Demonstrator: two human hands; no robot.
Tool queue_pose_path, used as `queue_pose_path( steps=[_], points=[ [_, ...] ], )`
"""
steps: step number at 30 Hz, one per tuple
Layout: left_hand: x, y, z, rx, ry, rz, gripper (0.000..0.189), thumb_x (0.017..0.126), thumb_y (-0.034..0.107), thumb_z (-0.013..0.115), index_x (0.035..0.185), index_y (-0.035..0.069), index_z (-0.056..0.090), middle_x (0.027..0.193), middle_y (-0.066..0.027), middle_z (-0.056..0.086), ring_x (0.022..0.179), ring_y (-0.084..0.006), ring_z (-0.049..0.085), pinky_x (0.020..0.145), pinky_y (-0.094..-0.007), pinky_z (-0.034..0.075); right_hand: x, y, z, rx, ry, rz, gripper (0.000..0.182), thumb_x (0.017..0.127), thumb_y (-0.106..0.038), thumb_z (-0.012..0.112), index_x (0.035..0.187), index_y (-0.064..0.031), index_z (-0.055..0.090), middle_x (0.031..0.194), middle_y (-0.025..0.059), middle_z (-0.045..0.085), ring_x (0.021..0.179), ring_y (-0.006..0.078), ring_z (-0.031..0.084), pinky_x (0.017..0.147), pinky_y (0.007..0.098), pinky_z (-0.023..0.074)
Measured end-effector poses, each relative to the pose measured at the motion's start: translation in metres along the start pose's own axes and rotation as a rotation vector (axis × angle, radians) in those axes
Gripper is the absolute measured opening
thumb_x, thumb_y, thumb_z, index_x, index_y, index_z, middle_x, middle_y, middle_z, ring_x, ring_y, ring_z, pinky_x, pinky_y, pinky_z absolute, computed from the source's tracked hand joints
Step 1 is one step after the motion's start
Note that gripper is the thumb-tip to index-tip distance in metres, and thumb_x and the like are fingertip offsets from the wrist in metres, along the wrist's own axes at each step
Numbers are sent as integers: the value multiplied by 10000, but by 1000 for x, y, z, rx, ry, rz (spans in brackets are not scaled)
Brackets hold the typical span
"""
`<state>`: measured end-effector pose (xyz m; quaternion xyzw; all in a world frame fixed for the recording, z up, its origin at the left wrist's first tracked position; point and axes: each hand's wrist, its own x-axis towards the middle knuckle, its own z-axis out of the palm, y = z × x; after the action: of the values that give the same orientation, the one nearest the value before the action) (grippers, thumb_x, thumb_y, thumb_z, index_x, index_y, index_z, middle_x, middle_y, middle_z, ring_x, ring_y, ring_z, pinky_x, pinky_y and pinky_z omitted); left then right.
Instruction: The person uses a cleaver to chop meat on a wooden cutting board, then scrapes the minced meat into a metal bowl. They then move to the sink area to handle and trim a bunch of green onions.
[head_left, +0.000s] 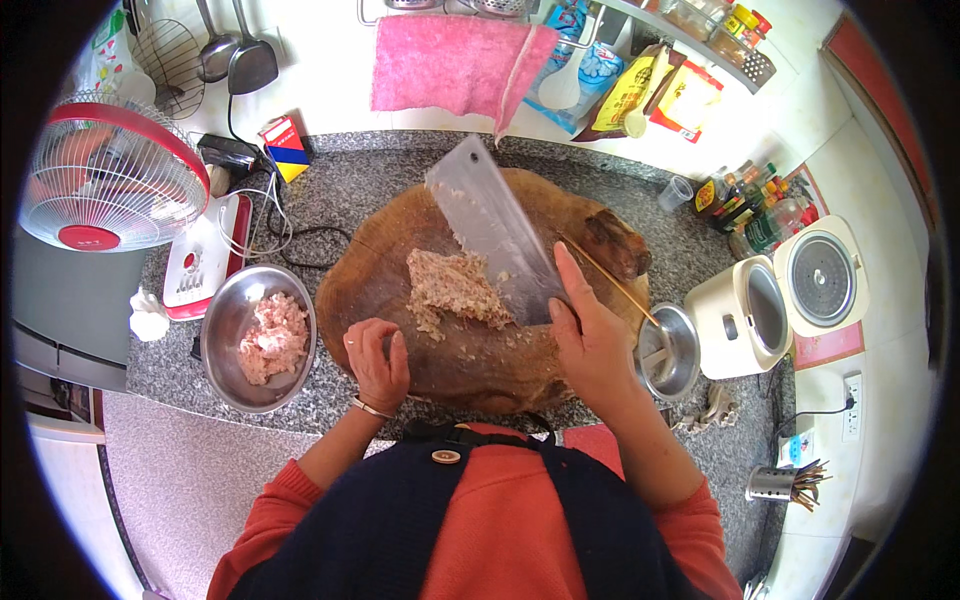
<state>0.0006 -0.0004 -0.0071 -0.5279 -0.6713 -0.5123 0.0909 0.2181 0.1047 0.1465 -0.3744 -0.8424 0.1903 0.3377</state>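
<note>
My right hand (592, 330) grips a wide cleaver (491, 225) at its near end, the blade lying tilted over a thick wooden chopping board (360, 262). Bits of meat cling to the blade. Against its left side lies a mound of minced meat (450, 289) on the board. My left hand (379, 360), with a bracelet at the wrist, rests at the board's near left edge, fingers curled and holding nothing visible. Left of it, a steel bowl (217, 360) holds more pink mince (274, 337). The cleaver's handle is hidden by my right hand.
A thin wooden stick (607, 277) spans from the board to a small steel bowl (679, 382). Beyond that stands an open rice cooker (724, 322). Bottles (739, 199) and a plastic cup (676, 193) stand at the back right. A fan (112, 180) and cables (277, 217) are at the left.
</note>
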Motion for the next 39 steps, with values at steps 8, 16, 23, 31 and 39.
queue_pose_path(
  steps=[8, 16, 23, 31, 39],
  points=[
    [1, 1, 3, -14, -1, 6, 132, 817, 69, 577, 944, 46, 547, 929, -137, 552, 885, -311, 511, 815, -416, 370, 3, 27, 28, -429, -519, 0, 546, 908, -201, 481, 1433, -235, 333, 744, 165, 618, 657, 352, 632, 593, 473, 499],
    [2, 7, -1, 6, -2, -7, 131, 828, 30, 552, 957, 34, 532, 940, -153, 541, 883, -321, 503, 811, -412, 384, -4, 0, 26, -354, -376, -53, 572, 900, -159, 464, 1434, -306, 321, 778, 174, 627, 697, 359, 633, 610, 469, 497],
    [-1, 1, -7, 27, -10, -30, 111, 846, 34, 531, 957, 26, 524, 947, -157, 535, 878, -318, 497, 807, -408, 389, 18, -15, -4, -421, -430, -12, 585, 912, -223, 487, 1450, -308, 275, 759, 174, 628, 664, 361, 629, 595, 476, 499],
    [1, -3, 0, -25, 3, -22, 119, 822, 85, 580, 932, 48, 553, 917, -132, 551, 873, -309, 510, 804, -414, 367, 18, 23, 10, -503, -513, 36, 581, 919, -246, 489, 1450, -325, 269, 687, 162, 607, 657, 364, 626, 602, 477, 501],
    [1, 1, 5, 1, -10, -3, 122, 816, 76, 581, 933, 53, 554, 919, -133, 552, 872, -312, 515, 801, -414, 370, 1, 40, 31, -516, -508, 195, 520, 931, -295, 478, 1428, -320, 327, 755, 205, 629, 712, 395, 626, 669, 464, 508]
  ],
)
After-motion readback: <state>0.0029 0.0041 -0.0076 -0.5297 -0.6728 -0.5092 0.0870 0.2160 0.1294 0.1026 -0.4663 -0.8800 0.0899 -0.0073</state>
